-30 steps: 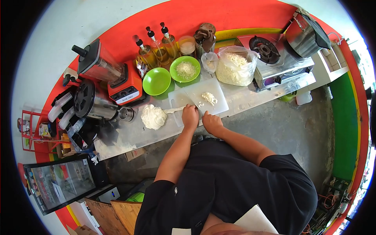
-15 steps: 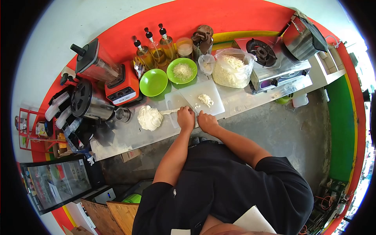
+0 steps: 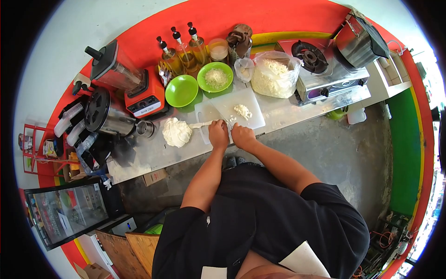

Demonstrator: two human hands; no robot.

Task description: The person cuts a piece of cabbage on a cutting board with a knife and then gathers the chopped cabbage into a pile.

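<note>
Left hand (image 3: 219, 133) pinches the dough strip (image 3: 200, 125); right hand (image 3: 242, 136) grips the knife (image 3: 225, 117). Chopped pile (image 3: 242, 111) appears unchanged: cutting remains underway.

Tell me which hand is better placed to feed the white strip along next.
Probably the left hand: it is right at the visible end of the white strip. The right hand sits farther right.

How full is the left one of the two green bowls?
Empty: the left bowl shows only bare green inside, whereas the right bowl holds pale shreds.
</note>
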